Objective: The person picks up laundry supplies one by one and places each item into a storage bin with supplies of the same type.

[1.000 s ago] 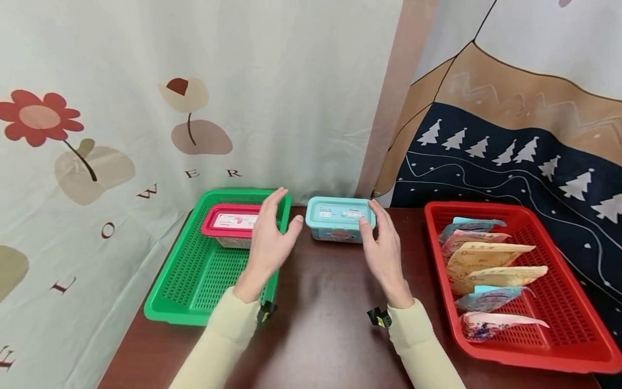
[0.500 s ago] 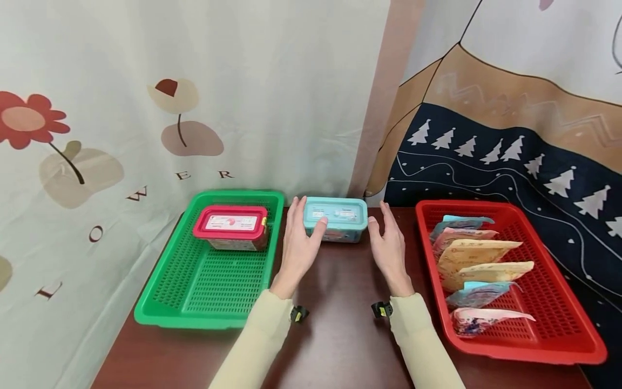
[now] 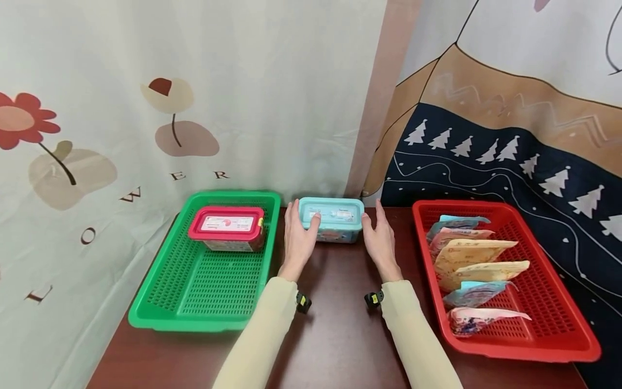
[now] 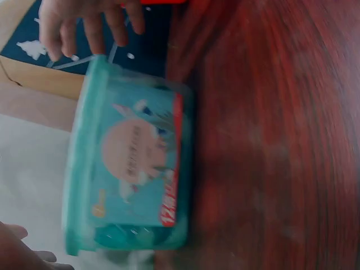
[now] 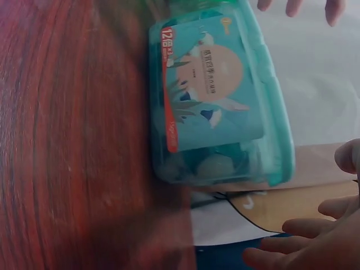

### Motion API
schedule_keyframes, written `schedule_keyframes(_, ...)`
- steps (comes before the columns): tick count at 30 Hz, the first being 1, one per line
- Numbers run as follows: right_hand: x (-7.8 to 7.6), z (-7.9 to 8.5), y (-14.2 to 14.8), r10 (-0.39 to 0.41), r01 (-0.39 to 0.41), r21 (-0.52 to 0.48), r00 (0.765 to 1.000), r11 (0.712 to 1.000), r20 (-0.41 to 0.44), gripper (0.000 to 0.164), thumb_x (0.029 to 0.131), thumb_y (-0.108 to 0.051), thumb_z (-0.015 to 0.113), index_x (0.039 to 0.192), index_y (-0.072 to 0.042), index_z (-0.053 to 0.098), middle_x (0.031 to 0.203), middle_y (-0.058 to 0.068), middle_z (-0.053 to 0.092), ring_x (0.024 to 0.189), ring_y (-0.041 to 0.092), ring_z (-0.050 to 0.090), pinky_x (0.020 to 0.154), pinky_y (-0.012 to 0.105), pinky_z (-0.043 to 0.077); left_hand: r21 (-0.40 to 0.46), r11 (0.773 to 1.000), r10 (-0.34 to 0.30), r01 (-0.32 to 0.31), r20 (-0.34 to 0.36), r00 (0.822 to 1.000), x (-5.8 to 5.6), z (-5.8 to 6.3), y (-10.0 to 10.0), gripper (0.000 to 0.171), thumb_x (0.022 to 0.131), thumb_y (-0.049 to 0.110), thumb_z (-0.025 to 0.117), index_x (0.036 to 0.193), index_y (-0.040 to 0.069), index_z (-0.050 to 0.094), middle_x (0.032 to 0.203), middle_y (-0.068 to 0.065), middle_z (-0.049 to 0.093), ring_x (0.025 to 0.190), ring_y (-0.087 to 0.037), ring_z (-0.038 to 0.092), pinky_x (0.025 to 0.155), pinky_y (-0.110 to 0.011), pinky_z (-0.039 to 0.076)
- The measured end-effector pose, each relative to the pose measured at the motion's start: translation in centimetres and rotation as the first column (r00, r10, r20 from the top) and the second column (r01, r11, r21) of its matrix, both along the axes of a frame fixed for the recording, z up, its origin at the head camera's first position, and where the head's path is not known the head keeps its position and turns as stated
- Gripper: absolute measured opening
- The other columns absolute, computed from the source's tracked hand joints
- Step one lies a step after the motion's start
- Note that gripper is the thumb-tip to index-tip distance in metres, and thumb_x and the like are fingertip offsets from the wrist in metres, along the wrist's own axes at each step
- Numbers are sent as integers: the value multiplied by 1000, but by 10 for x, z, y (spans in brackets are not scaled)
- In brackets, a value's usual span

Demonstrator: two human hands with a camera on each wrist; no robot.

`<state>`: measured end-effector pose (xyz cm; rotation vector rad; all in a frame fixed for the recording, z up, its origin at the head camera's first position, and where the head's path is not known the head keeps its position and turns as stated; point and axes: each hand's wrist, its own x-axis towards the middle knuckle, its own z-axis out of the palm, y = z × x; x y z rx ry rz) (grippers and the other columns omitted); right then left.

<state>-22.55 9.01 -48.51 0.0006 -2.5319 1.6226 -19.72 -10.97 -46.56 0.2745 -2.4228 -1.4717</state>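
A turquoise lidded plastic box [image 3: 332, 213] sits on the dark wood table near the curtain; its front label shows a pale orange circle and plants. My left hand [image 3: 298, 240] is beside the left end, thumb over the lid's front corner in the head view. Beside the right end, my right hand [image 3: 380, 240] has its fingers extended, thumb close to the corner. In the left wrist view, space shows between the right hand [image 4: 93, 22] and the box. The right wrist view likewise shows the right hand [image 5: 315, 236] apart from it, fingers spread.
To the left, a green basket [image 3: 204, 319] holds a pink-lidded box [image 3: 227, 224] of like shape. A red basket [image 3: 549, 354] on the right contains several upright packets [image 3: 478, 256]. The patterned curtain [image 3: 272, 97] hangs right behind the table [image 3: 335, 324].
My left hand has moved right, from over the green basket to the turquoise box's left end. My right hand has shifted from the box's right corner to just beside its end.
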Motion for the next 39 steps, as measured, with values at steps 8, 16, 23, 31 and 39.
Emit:
schedule_keyframes(8,-7,-5,-11,15,-8,-82,995,997,95,68,108,-41,45,166,-14,22,169,10,26,154,28,28,123,49,27,72,994,72,-76,60,996,-16,-14,-2,74,103,35,59,163,7,26,167,-17,26,151,-32,30,121,-50,30)
schedule_keyframes(16,-12,-9,-18,45,-19,-167,987,986,155,70,109,-41,44,166,-10,18,168,16,28,153,28,29,123,46,26,184,975,107,-120,83,991,-20,-25,-6,68,106,25,57,163,7,25,165,-18,30,152,-33,30,120,-52,30)
schedule_keyframes(23,-16,-13,-22,51,-21,-159,981,987,189,68,110,-40,42,166,-9,18,169,13,26,155,27,25,124,48,22,234,963,115,-135,98,989,-22,-30,-8,63,107,20,53,164,11,27,164,-16,36,149,-34,36,118,-53,33)
schedule_keyframes(31,-18,-15,-21,64,-32,-156,978,987,199,64,112,-35,40,166,-11,18,171,10,22,155,28,22,125,49,19,231,966,96,-120,111,989,-22,-34,-6,59,108,23,49,163,15,31,162,-13,40,147,-33,40,118,-53,34)
schedule_keyframes(39,-18,-18,-19,83,-55,-165,982,985,167,60,112,-31,39,167,-14,19,171,9,22,154,27,24,124,49,20,227,968,92,-109,84,992,-23,-38,-4,57,108,23,50,162,15,35,162,-11,41,147,-32,40,119,-52,33)
